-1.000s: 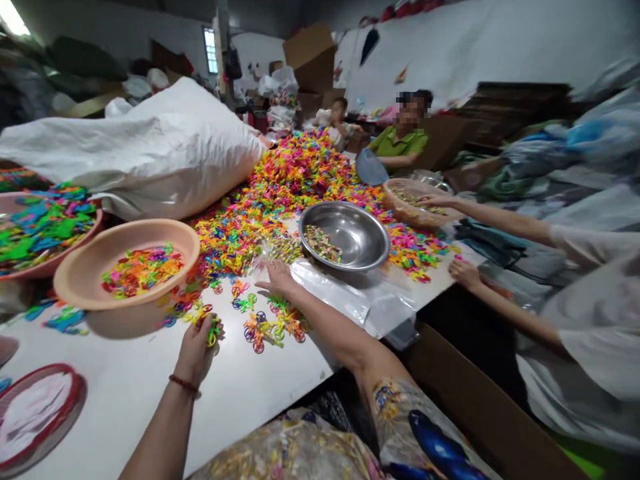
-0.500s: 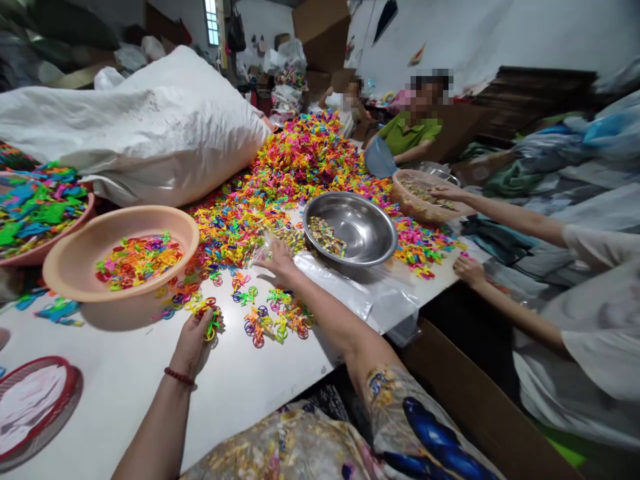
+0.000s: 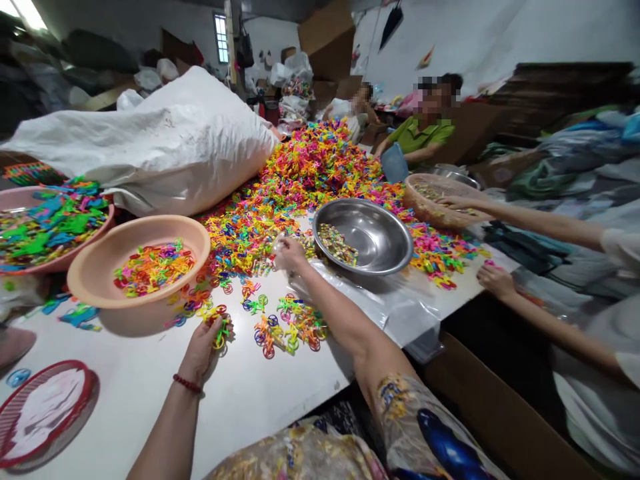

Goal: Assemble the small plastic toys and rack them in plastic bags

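My left hand (image 3: 204, 343) is closed around a few small plastic toy bicycles (image 3: 223, 327) in red, yellow and green, just above the white table. Farther out, my right hand (image 3: 291, 253) has its fingers curled together at the edge of the heap, left of the steel bowl (image 3: 393, 261). Clear film, seemingly a plastic bag (image 3: 278, 245), shows at its fingertips, partly hidden. Small wrapped pieces (image 3: 337, 243) lie inside the bowl. Between my hands, loose toy bicycles (image 3: 293, 320) are spread on the tabletop. Flat clear bags (image 3: 370, 297) lie beneath my right forearm.
A big heap of colourful plastic toys (image 3: 320, 160) covers the table's middle beside a white sack (image 3: 165, 147). An orange basin (image 3: 85, 283) and a red basket (image 3: 87, 387) stand left. A co-worker's hands (image 3: 495, 279) work at right; two other people sit beyond.
The fingers of my right hand have drawn together from a spread pose. My left hand keeps its hold on the toy bicycles. The whole view has shifted slightly.
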`<move>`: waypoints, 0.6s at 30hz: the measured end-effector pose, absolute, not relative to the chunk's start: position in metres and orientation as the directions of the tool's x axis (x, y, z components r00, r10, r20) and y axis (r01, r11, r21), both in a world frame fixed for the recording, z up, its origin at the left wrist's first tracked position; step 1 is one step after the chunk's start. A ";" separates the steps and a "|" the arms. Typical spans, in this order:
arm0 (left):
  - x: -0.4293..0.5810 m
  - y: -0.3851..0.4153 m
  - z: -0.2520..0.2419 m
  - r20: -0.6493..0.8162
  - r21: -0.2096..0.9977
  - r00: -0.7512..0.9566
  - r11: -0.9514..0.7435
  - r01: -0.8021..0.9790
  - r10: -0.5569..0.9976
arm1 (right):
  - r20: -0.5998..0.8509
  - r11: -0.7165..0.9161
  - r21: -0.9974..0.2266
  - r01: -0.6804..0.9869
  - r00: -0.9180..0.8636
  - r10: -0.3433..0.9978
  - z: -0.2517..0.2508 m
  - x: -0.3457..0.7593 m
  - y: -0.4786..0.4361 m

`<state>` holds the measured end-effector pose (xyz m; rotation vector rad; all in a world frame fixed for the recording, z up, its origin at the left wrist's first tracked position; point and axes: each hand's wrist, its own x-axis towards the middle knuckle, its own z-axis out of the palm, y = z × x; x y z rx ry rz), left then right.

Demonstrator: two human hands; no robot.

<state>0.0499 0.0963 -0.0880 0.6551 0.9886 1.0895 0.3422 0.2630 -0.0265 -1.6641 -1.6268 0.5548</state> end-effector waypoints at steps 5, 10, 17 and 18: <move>0.048 0.097 -0.090 -0.308 0.835 0.152 0.343 -0.430 0.939 | 0.253 0.108 -0.902 0.418 0.309 0.917 0.027 0.388 0.276; 0.050 0.097 -0.090 -0.327 0.812 0.143 0.355 -0.463 0.934 | 0.201 0.257 -0.959 -0.120 0.353 0.914 0.062 0.435 0.253; 0.050 0.096 -0.088 -0.300 0.834 0.028 0.276 -0.477 0.954 | 0.025 0.130 -0.938 -0.321 0.311 0.950 0.049 0.453 0.190; 0.048 0.097 -0.089 -0.306 0.837 0.024 0.281 -0.470 0.952 | -0.014 0.098 -0.937 -0.335 0.318 0.948 0.045 0.453 0.182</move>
